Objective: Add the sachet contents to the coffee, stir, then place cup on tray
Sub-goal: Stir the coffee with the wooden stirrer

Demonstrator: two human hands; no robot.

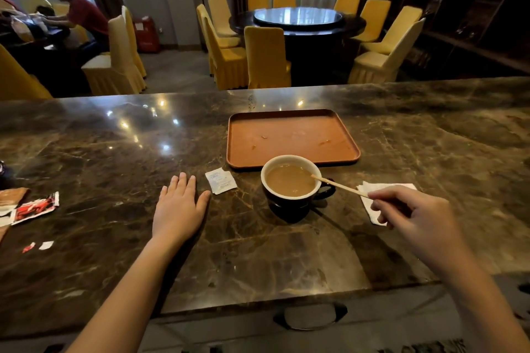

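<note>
just right of the frame's centre the cup (291, 183) stands on the marble counter (286, 255), its far rim right against the near edge of the tray (292, 139), which has nothing on it but a few small smears. the right hand (413, 212), in the lower right, pinches the outer end of a thin wooden stirrer (338, 186) between thumb and fingertips; the other end dips into the coffee (289, 180) at the cup's right side. the left hand (179, 209), left of centre, lies flat and open on the stone, holding nothing. beside its thumb is the torn white sachet (220, 180), opened at one corner and looking spent.

the worry from here is the fill: the coffee sits fairly high, so a hard stir, or a tilt while lifting over the tray's raised lip, could slop it out. the stirrer is slim and held by its very tip, so it may flex or flick drops when drawn out. the handle points toward the stirring hand, which looks handy for the lift.

the cup is glazed, dark outside and cream within, round and squat. the tray is a matte brown rectangle with rounded corners. the counter is polished, veined and glossy, likely slick. a crumpled white napkin (375, 203) lies under the right hand, and red wrappers (34, 206) lie at the far left.
</note>
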